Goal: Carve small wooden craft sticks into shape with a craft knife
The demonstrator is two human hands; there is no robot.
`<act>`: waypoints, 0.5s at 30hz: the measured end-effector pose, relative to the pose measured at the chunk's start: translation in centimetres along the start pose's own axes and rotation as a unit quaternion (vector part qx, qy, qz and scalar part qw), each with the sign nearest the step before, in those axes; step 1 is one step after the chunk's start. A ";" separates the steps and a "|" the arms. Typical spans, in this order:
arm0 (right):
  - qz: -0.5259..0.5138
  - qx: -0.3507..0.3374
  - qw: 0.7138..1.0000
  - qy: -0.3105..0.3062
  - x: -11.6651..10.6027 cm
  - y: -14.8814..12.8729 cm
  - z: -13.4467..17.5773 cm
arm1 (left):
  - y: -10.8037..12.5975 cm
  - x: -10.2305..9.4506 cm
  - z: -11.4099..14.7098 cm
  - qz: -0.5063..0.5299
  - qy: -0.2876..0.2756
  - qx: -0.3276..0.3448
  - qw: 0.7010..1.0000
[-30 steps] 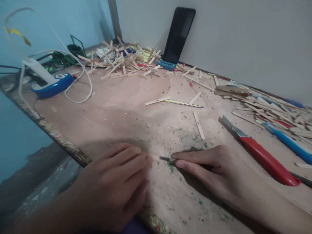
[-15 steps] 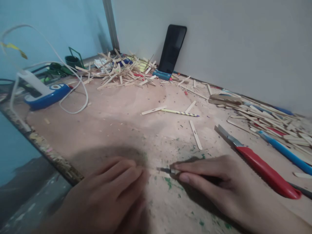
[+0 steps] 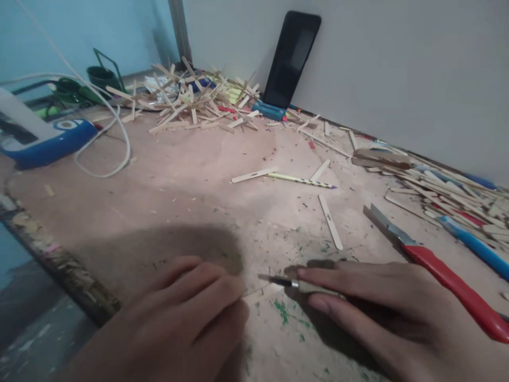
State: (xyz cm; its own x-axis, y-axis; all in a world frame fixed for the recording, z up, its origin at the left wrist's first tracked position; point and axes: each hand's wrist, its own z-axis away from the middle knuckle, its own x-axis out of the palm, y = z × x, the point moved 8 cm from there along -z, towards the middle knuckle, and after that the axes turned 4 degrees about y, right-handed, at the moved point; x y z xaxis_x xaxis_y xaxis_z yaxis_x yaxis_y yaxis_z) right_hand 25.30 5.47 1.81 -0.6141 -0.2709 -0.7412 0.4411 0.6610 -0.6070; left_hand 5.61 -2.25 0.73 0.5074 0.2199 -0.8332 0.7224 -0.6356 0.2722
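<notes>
Near the front of the table, my left hand (image 3: 183, 313) is closed, pressing down a flat wooden craft stick (image 3: 253, 293) whose end pokes out past the fingertips. Most of that stick is hidden under the fingers. A craft knife (image 3: 293, 284) is pinched between thumb and fingers of my right hand (image 3: 382, 307). Its dark, thin blade points left, just above the stick's exposed end; I cannot tell whether they touch. Green shavings (image 3: 282, 312) dot the tabletop (image 3: 191, 180) below the knife. Another craft stick (image 3: 330, 222), with a small slot, lies beyond my right hand.
Red-handled pliers (image 3: 445, 281) and a blue pen-like tool (image 3: 477, 246) lie at right, near a stick pile (image 3: 429, 185). A patterned pencil (image 3: 302, 180) lies mid-table. Behind are a leaning phone (image 3: 292, 58) and more sticks (image 3: 194, 103). A blue-white holder (image 3: 51, 143) with a cable stands left.
The camera view has shifted slightly, moving the table items within it. My right hand has drawn rightward, and more of the craft knife shows. My left hand keeps its hold on the stick.
</notes>
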 end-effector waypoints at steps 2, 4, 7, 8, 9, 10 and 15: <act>-0.020 0.020 1.000 0.007 -0.3 0.3 -0.3 | 0.4 0.0 -0.4 0.004 -0.019 0.019 1.000; -0.040 0.042 0.998 0.024 -0.9 0.7 -0.5 | 0.6 -0.1 -0.7 -0.005 -0.028 0.039 0.999; -0.058 0.073 0.995 0.038 -1.5 1.3 -0.5 | 0.2 -0.2 -0.7 -0.014 -0.045 0.047 0.998; -0.060 0.080 0.994 0.043 -1.6 1.4 -0.4 | 0.0 -0.3 -0.7 -0.014 -0.051 0.046 0.998; -0.064 0.085 0.993 0.046 -1.7 1.5 -0.3 | -0.2 -0.4 -0.7 -0.014 -0.053 0.044 0.997; -0.065 0.087 0.993 0.048 -1.7 1.5 -0.2 | -0.4 -0.5 -0.8 -0.013 -0.058 0.037 0.998; -0.068 0.072 0.995 0.032 -1.1 1.7 0.5 | -0.4 -1.1 -1.3 -0.005 -0.042 0.016 0.999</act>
State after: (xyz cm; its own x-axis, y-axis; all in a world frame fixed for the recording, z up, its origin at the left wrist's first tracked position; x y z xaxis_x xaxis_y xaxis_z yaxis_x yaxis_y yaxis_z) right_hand 27.07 6.51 1.43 -0.7128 -0.3020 -0.6330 0.4379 0.5134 -0.7380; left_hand 5.39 -1.26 2.15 0.4587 0.1637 -0.8734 0.7102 -0.6582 0.2497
